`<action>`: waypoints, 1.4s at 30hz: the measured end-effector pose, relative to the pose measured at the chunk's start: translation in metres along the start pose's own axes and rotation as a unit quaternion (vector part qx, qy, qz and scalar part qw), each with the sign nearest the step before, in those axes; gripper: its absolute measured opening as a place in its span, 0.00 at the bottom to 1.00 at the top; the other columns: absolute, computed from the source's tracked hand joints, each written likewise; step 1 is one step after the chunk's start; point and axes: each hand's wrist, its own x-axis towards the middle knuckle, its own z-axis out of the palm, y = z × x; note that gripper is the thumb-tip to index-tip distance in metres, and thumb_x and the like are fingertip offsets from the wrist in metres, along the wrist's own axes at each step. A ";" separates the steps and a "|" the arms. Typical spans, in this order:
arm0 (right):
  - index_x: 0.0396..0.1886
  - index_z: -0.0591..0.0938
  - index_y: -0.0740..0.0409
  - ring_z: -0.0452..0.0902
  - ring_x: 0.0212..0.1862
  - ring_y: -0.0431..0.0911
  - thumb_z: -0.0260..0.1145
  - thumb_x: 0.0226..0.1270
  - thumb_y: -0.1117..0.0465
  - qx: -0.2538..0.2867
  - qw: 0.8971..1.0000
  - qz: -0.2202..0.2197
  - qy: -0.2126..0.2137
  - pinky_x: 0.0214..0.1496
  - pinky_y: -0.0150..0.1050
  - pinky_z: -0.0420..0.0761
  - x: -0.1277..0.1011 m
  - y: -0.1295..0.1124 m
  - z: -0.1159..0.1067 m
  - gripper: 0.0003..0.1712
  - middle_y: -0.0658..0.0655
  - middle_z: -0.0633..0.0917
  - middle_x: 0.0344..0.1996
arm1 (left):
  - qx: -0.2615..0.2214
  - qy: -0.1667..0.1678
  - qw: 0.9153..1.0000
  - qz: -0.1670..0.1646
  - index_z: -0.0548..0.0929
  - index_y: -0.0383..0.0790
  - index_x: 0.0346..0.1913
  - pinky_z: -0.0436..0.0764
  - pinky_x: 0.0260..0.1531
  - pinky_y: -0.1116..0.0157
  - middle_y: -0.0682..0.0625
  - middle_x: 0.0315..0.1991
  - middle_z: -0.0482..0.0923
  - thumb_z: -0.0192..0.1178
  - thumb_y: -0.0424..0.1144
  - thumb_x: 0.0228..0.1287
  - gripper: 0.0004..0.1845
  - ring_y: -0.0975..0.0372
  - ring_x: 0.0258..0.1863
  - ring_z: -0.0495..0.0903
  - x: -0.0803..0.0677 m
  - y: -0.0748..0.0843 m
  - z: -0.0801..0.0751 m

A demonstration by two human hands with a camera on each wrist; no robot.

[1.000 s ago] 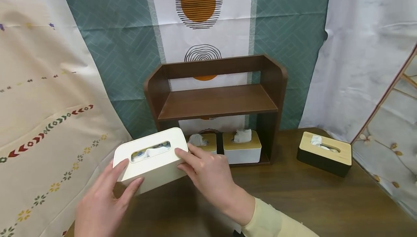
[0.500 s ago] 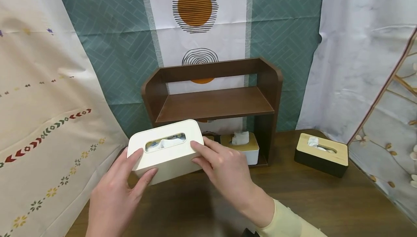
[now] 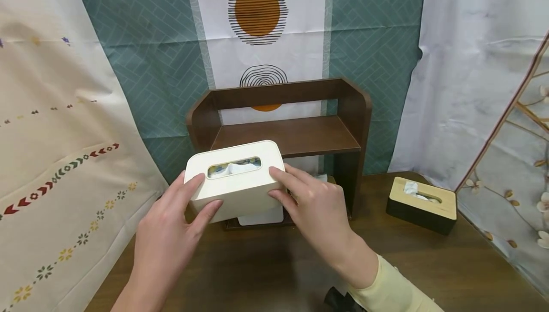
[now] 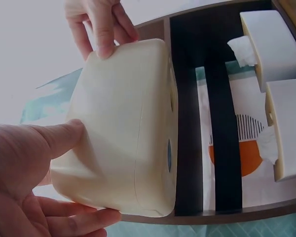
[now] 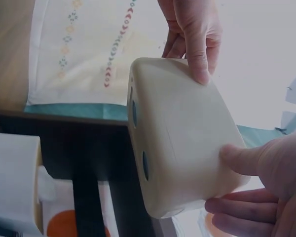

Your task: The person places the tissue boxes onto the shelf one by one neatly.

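Two bare hands hold a cream tissue box [image 3: 236, 178] in the air, just in front of a dark wooden shelf [image 3: 283, 133] that stands on a brown table [image 3: 266, 264]. The left hand [image 3: 171, 228] clasps the box's left end, fingers curled over its top edge and thumb on its front face. The right hand [image 3: 315, 207] clasps the right end the same way, a pale yellow sleeve [image 3: 394, 293] showing at the wrist. The box is roughly level, its slot with a tissue facing up. Its top sits about level with the shelf's middle board, and the box covers the board's front-left edge. The board's surface behind the box is bare wood, open above up to the shelf's top rail.

Under that board, in the shelf's lower space, two white tissue boxes [image 4: 281, 94] stand side by side, mostly hidden from the head view. To the right of the shelf, well apart, a black tissue box with a wooden lid [image 3: 422, 205] lies on the table. Patterned cloths [image 3: 64, 126] hang behind and left of the shelf.
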 end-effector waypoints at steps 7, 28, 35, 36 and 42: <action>0.62 0.92 0.55 0.94 0.37 0.48 0.88 0.61 0.56 0.006 1.000 0.010 -0.009 0.27 0.40 0.86 0.015 0.013 -0.008 0.29 0.58 0.94 0.53 | -0.010 -0.005 1.000 0.004 0.87 0.42 0.69 0.83 0.43 0.32 0.35 0.70 0.82 0.84 0.43 0.62 0.33 0.38 0.63 0.86 0.024 0.003 0.008; 0.62 0.91 0.54 0.92 0.36 0.48 0.85 0.66 0.54 -0.019 0.999 0.027 0.003 0.23 0.44 0.78 0.055 0.043 -0.007 0.26 0.54 0.95 0.49 | -0.043 -0.039 0.998 -0.021 0.84 0.41 0.71 0.82 0.54 0.32 0.35 0.75 0.77 0.77 0.47 0.73 0.29 0.38 0.68 0.82 0.082 0.000 0.033; 0.64 0.91 0.54 0.91 0.35 0.48 0.84 0.69 0.53 -0.034 0.999 0.040 -0.010 0.24 0.45 0.80 0.061 0.049 0.007 0.26 0.54 0.95 0.49 | -0.059 -0.048 0.996 -0.048 0.84 0.41 0.72 0.79 0.59 0.30 0.35 0.76 0.76 0.76 0.46 0.74 0.28 0.34 0.67 0.81 0.092 -0.008 0.045; 0.64 0.91 0.54 0.91 0.34 0.49 0.83 0.69 0.53 -0.038 0.998 0.042 -0.013 0.24 0.45 0.80 0.062 0.050 0.009 0.26 0.54 0.95 0.48 | -0.062 -0.049 0.996 -0.051 0.84 0.41 0.72 0.79 0.59 0.30 0.35 0.76 0.76 0.76 0.45 0.74 0.28 0.34 0.67 0.81 0.093 -0.009 0.046; 0.64 0.91 0.53 0.92 0.37 0.50 0.82 0.71 0.51 -0.062 0.997 0.045 -0.031 0.25 0.47 0.82 0.067 0.054 0.017 0.25 0.55 0.94 0.51 | -0.075 -0.043 0.995 -0.058 0.85 0.41 0.70 0.80 0.59 0.32 0.37 0.76 0.76 0.76 0.43 0.74 0.26 0.35 0.65 0.83 0.097 -0.018 0.059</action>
